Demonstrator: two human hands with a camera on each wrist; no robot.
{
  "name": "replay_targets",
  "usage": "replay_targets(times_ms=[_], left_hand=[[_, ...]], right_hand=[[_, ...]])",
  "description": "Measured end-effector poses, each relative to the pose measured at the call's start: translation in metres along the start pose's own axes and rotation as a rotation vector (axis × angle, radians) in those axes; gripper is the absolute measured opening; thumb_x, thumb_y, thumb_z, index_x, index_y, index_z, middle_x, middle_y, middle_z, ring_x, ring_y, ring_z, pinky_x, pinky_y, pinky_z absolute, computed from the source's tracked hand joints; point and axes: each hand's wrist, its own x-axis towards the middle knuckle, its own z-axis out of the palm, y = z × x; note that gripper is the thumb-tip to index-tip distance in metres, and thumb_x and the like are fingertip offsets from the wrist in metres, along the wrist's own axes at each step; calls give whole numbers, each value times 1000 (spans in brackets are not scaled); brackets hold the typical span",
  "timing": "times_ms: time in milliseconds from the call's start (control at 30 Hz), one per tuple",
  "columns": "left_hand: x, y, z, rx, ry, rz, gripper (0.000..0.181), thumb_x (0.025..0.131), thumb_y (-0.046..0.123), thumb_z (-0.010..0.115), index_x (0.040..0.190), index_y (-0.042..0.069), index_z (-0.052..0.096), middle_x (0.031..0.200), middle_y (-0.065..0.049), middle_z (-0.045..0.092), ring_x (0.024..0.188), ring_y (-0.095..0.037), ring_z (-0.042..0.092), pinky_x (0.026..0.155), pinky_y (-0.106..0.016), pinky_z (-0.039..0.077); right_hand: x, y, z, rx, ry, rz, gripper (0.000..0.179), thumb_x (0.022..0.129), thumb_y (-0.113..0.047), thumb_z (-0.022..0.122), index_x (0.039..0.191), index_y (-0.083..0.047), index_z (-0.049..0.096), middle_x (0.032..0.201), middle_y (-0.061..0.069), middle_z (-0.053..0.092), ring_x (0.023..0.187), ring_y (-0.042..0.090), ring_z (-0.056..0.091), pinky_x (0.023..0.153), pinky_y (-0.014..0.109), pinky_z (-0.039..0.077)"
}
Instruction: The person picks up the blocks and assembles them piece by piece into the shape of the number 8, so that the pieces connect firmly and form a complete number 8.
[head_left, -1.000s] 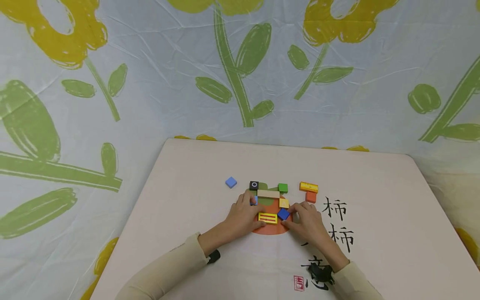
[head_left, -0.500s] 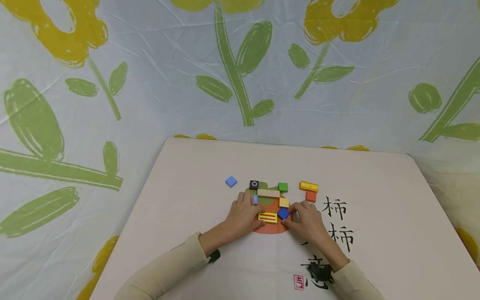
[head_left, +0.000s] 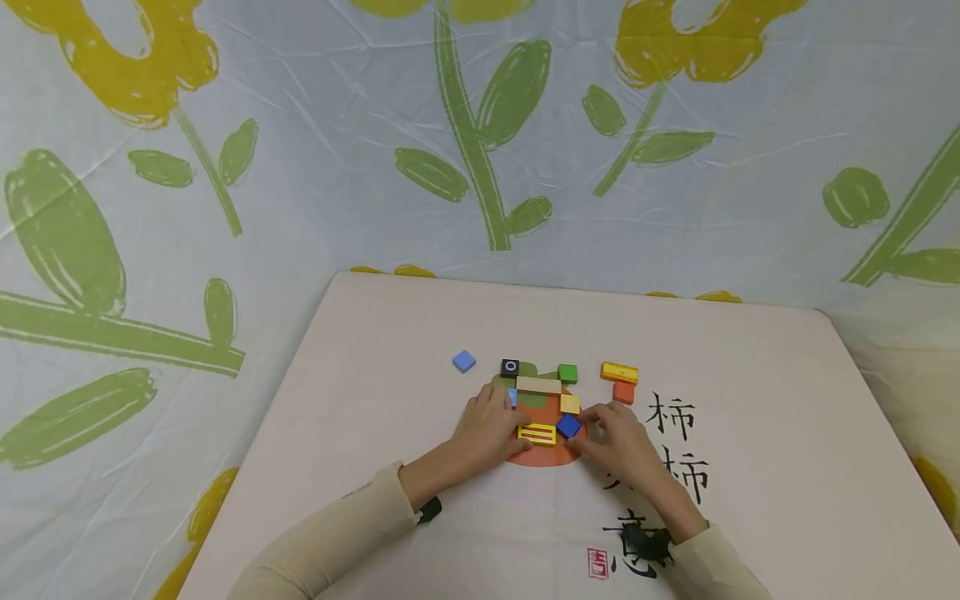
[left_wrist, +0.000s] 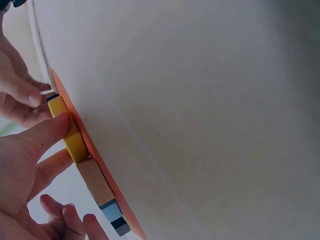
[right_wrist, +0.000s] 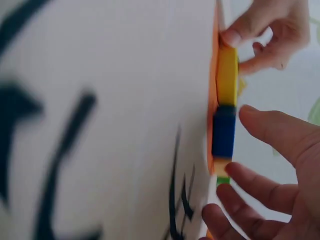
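Observation:
A yellow block with red stripes [head_left: 537, 435] lies flat on the printed orange fruit [head_left: 546, 457]. My left hand [head_left: 481, 431] pinches it between thumb and index finger; its other fingers curl loosely near a bare-wood block [left_wrist: 95, 180]. Touching the yellow block's right end is a dark blue block [right_wrist: 224, 131], turned cornerwise. Around it my right hand [head_left: 619, 443] stays spread, the thumb tip a small gap away and the index fingertip beside a pale yellow block [head_left: 570, 404]. The other blocks of the ring are a light blue one [head_left: 512, 397], partly hidden, and a long tan one [head_left: 538, 385].
A black block with a white ring [head_left: 510, 367] and a green block [head_left: 567, 373] top the ring's corners. Off to the right lie a yellow block [head_left: 619, 372] and an orange one [head_left: 623, 392]. A loose blue block [head_left: 464, 361] sits left. Black lettering marks the cloth.
My right thumb has eased slightly away from the dark blue block. The left hand keeps its pinch on the striped yellow block, and the blocks hold their arrangement.

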Motion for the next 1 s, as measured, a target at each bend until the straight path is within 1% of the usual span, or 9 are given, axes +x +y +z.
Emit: replay_targets(times_ms=[67,133,267,367,567,667,800,1000], left_hand=[[0,0,0,4,-2,0,34,84,50,78,110,29,78,92,-2,45,91,-18,40,65,-27,35],[0,0,0,7,-1,-1,34,84,51,78,110,29,78,92,-2,45,91,-18,40,65,-27,34],[0,1,1,6,5,-2,34,84,51,78,110,29,78,91,-1,44,90,-17,40,65,-27,33],[-1,1,1,5,8,0,34,84,51,78,110,29,78,91,0,43,90,-17,39,64,-26,32],[-2,1,1,-2,6,-5,33,83,50,79,109,29,78,87,1,40,86,-16,37,63,-26,31],[-2,1,1,-1,11,0,33,83,50,79,109,29,79,86,2,39,85,-15,36,62,-26,30],[-2,1,1,-3,16,6,33,83,50,79,107,29,79,85,3,38,84,-14,36,61,-25,30],[-2,0,1,-6,11,-2,33,83,51,79,108,29,78,85,3,37,85,-14,35,62,-25,30]], right_hand=[[0,4,-6,39,24,-8,32,86,-24,81,108,-4,70,105,10,62,95,28,59,77,44,51],[2,11,-14,59,74,-23,28,88,-18,79,108,-2,70,104,11,62,94,29,61,75,44,51],[9,26,-29,44,182,-48,24,89,-11,77,108,1,69,99,14,63,90,31,61,72,45,50],[15,37,-39,23,214,-38,26,89,-10,77,109,2,68,100,17,63,89,33,60,71,45,50],[23,54,-46,-3,181,-2,31,90,-16,77,113,2,67,105,19,63,94,36,59,73,46,50],[26,59,-47,-3,164,9,33,90,-18,77,114,3,66,106,20,62,95,36,59,71,45,50],[28,63,-46,-6,146,25,34,91,-20,76,114,3,66,106,20,61,94,35,58,71,43,50],[29,65,-46,-7,121,39,36,90,-18,77,115,4,65,105,21,60,91,34,58,71,44,50]])
